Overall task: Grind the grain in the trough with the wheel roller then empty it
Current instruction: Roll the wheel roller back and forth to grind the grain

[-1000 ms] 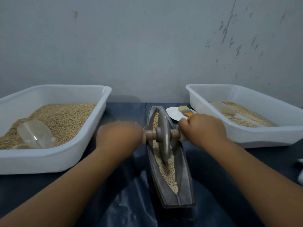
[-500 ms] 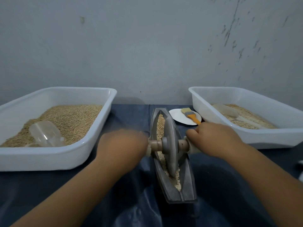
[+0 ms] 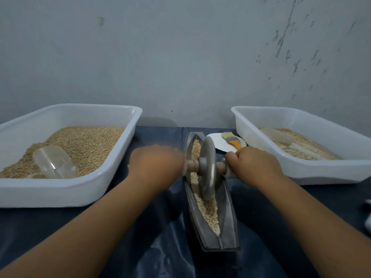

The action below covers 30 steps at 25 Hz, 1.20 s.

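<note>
A narrow grey boat-shaped trough lies lengthwise in the middle of the dark cloth, with pale grain along its groove. A grey metal wheel roller stands upright in the trough's far half, on a wooden axle. My left hand grips the axle's left end. The right end of the axle is gripped by my right hand. Grain shows both ahead of the wheel and behind it.
A white tub at the left holds grain and a clear scoop. At the right a second white tub holds less grain and another scoop. A white plate with an orange-handled brush lies behind the trough.
Both hands rolled the wheel toward me along the trough half a second ago, then pushed it away again to the far half. The view has shifted slightly.
</note>
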Motion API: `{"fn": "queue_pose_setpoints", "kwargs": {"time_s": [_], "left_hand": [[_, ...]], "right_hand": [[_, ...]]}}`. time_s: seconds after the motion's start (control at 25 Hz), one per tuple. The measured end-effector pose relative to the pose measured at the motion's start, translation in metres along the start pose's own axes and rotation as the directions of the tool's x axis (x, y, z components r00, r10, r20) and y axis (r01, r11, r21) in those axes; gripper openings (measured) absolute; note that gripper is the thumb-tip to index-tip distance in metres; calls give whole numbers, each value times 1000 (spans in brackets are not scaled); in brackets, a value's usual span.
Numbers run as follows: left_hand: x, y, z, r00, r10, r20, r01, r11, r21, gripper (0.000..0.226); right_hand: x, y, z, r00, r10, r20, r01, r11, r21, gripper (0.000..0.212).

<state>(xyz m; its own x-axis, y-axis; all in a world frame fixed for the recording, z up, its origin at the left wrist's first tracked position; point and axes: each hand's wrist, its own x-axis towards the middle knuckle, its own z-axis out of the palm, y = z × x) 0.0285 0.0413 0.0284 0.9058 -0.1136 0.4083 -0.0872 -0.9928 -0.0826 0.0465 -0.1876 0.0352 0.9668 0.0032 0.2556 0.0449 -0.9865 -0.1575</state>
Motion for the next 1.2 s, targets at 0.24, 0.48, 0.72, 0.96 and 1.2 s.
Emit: {"fn": "queue_pose_setpoints", "kwargs": {"time_s": [0.24,0.48,0.72,0.96,1.2], "left_hand": [[-33,-1,-2,988,107,-114,-108,994,-4,44],[16,1,2,989,133,68,-137,989,57,26],[-31,-2,-10,996,50,-72,-57,993,-104,43],[-22,-1,-1,978,182,-104,-173,980,94,55],[35,-3,12,979,204,-3,-200,960,194,30]], "right_hand": [[-17,6,-9,997,-56,-52,52,996,-78,46],[21,-10,5,989,34,-141,-40,998,-42,43],[-34,1,-17,998,-54,-45,52,997,-62,52],[-17,0,-5,996,-35,-79,30,997,-66,52],[39,-2,24,973,9,-230,-6,1000,17,48]]}}
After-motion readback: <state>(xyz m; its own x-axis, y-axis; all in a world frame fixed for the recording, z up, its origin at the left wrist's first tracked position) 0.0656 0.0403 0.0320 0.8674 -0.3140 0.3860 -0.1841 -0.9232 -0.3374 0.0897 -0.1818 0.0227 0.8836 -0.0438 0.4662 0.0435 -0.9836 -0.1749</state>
